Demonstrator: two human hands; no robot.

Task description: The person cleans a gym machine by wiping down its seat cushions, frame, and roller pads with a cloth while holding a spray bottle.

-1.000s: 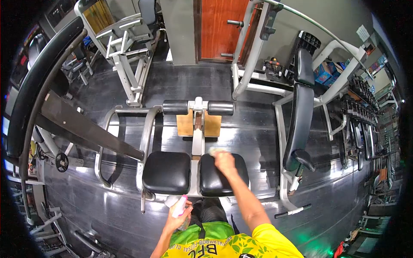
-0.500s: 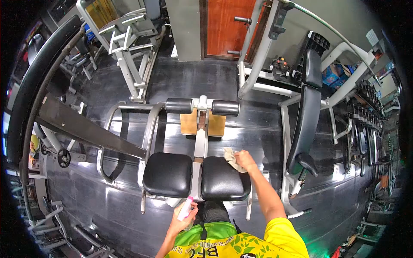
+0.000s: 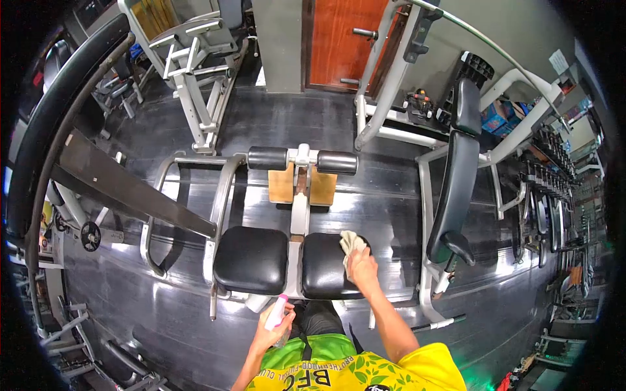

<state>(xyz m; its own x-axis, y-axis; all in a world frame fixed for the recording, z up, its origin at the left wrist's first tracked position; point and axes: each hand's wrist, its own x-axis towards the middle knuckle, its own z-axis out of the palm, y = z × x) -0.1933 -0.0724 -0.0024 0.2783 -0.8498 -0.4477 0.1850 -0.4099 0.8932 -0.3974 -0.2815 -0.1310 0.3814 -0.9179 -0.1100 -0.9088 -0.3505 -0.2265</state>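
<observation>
My right hand [image 3: 362,267] grips a cream-coloured cloth [image 3: 352,243], which rests against the far right part of the right black padded seat [image 3: 321,266]. The left black padded seat [image 3: 251,259] sits beside it, with a light metal bar [image 3: 295,260] between the two. Below the seats, close to my body, my left hand [image 3: 268,331] is wrapped round a spray bottle [image 3: 277,314] with a white and pink top. Most of the bottle's body is hidden by my fingers.
Two black roller pads [image 3: 338,161] stand ahead on the same machine, above wooden plates [image 3: 323,188]. An upright padded bench [image 3: 454,189] is to the right. A thick dark beam [image 3: 130,186] slants in from the left. A dumbbell rack [image 3: 551,159] stands far right.
My right hand has moved left and nearer to me across the right seat, taking the cloth along. My left hand still holds the spray bottle. The view has shifted slightly.
</observation>
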